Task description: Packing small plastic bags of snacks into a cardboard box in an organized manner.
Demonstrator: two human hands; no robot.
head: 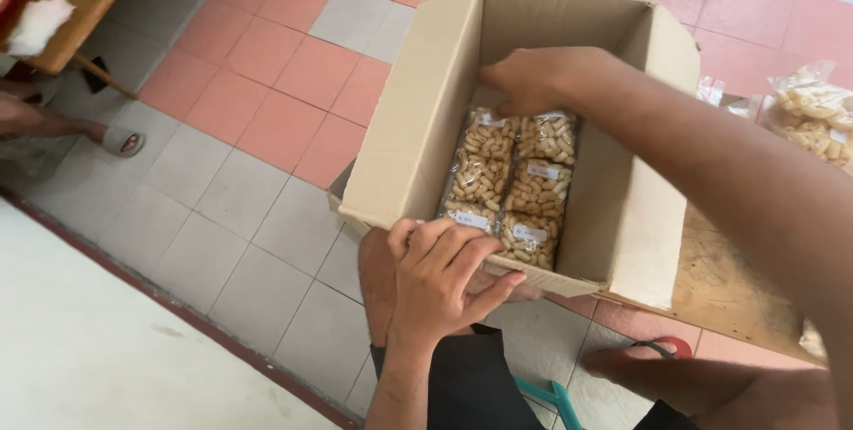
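Open cardboard box (pixel 418 155) tilted on the tiled floor (pixel 267 66), leaning against a wooden board (pixel 729 288). Inside, six clear snack bags (pixel 511 186) laid flat in two columns, touching one another, each with a small white label. Left hand (pixel 440 274) curled over the box's near rim, fingers bent around the edge, gripping it. Right hand (pixel 533 79) reaching into the box at the far wall, just above the top bags, fingers folded; whether holding anything, cannot tell. More filled bags (pixel 813 115) at far right.

Bright even daylight, soft shadows inside the cardboard box (pixel 418 141), sharp focus, slight edge distortion
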